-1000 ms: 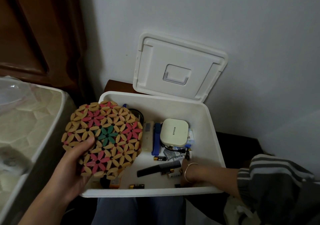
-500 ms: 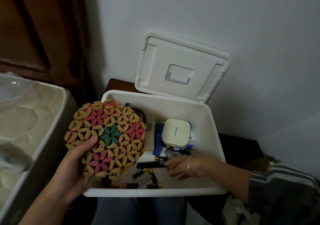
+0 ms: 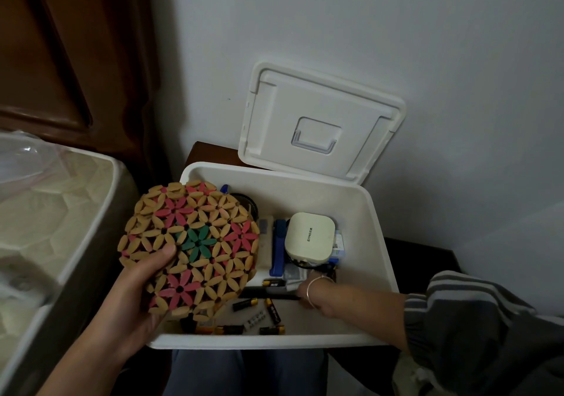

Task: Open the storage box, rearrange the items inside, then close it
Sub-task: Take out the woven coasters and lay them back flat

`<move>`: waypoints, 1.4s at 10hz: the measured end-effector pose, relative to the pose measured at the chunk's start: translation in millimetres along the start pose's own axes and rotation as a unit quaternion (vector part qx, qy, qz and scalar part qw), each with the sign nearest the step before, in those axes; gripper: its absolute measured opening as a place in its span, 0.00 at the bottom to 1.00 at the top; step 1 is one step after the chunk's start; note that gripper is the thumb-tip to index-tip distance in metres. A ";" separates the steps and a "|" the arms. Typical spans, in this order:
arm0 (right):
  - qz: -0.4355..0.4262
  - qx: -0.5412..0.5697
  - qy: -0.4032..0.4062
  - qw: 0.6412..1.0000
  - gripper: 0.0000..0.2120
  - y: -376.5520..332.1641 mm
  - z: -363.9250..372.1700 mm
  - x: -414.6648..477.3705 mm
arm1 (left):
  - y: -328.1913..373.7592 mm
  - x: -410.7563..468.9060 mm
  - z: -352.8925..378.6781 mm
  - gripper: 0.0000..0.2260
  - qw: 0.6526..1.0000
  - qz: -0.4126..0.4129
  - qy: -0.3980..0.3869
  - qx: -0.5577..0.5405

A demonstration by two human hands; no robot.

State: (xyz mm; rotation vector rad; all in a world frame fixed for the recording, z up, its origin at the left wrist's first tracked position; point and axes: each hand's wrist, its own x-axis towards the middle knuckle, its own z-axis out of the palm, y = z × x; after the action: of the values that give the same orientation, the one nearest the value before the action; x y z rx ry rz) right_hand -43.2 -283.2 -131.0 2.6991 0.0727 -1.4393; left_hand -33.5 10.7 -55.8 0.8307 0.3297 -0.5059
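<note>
The white storage box (image 3: 382,243) stands open, its lid (image 3: 320,121) leaning against the wall behind it. My left hand (image 3: 131,304) grips a round flower-patterned wooden trivet (image 3: 198,243) above the box's left side. My right hand (image 3: 303,292) reaches down into the box at the right end of a black comb (image 3: 268,293); its fingers are hidden, so the grip is unclear. Inside lie a cream rounded device (image 3: 309,238), a blue object (image 3: 279,249) and several loose batteries (image 3: 272,310).
A quilted mattress (image 3: 45,227) runs along the left, close to the box. Dark wooden panelling (image 3: 61,60) rises behind it. The box sits on a dark wooden stand (image 3: 210,154) in the corner of a white wall. My knees are just below the box's front rim.
The comb has turned from slanted to lying level across the box floor. My right hand reached across it, then drew back to its right end. The trivet stayed held.
</note>
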 end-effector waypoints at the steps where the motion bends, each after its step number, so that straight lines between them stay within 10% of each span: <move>1: -0.007 0.084 0.010 0.996 0.12 -15.8 1.1 4.1 | -0.6 0.9 -2.1 0.20 1.000 0.004 -0.001 0.016; 3: -0.076 0.487 -0.081 0.866 0.19 -5.2 -10.6 -14.6 | 0.5 2.8 -1.8 0.19 1.000 -0.005 -0.014 0.018; 5: -0.136 0.075 0.041 0.987 0.22 58.6 -14.7 -16.9 | 0.2 3.4 -2.7 0.19 1.000 0.000 -0.014 0.023; 7: -0.123 -0.345 0.063 0.928 0.24 72.6 -11.4 -1.6 | -0.6 3.7 -2.1 0.18 0.999 0.003 -0.015 0.029; 14: -0.104 -0.535 0.035 0.838 0.17 61.2 0.8 12.4 | 2.9 -3.2 0.8 0.16 1.000 -0.001 0.004 -0.006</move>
State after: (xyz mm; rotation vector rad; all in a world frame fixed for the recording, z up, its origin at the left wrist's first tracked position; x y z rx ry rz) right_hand -32.0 -344.2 -138.7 1.8003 0.8979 -0.8738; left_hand -34.4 12.6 -52.0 0.8218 0.3411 -0.5018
